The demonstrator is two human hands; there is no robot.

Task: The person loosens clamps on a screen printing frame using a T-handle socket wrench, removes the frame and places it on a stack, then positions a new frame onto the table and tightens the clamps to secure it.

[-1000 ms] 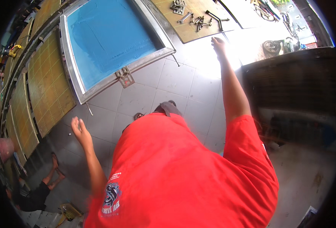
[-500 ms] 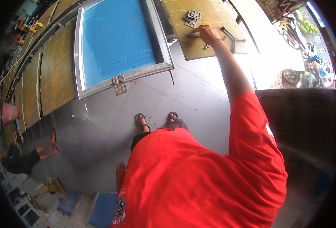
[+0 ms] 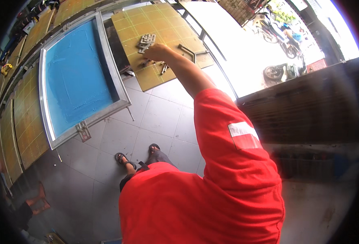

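My right hand (image 3: 157, 52) reaches over a yellowish gridded board (image 3: 163, 24), right beside some pale metal hinge-like plates (image 3: 147, 41). Its fingers point down and away, and they are too small and hidden to show a grip. Just nearer than the hand lie a small dark piece (image 3: 147, 63) and a short metal fitting (image 3: 164, 69). To its right rests a bent metal bar (image 3: 188, 52). My left hand is out of the picture.
Left of the board stands a metal-framed screen (image 3: 101, 53) coated with blue ink (image 3: 75, 77), with a slotted metal bracket (image 3: 83, 131) on its near edge. More gridded boards (image 3: 30, 118) line the far left. Another person's legs (image 3: 39, 200) show lower left. Motorcycles (image 3: 283, 72) stand outside.
My view has swung to the right, so the screen and boards sit further left and lower. My right hand has come slightly closer to the metal plates. The other person has mostly left the picture.
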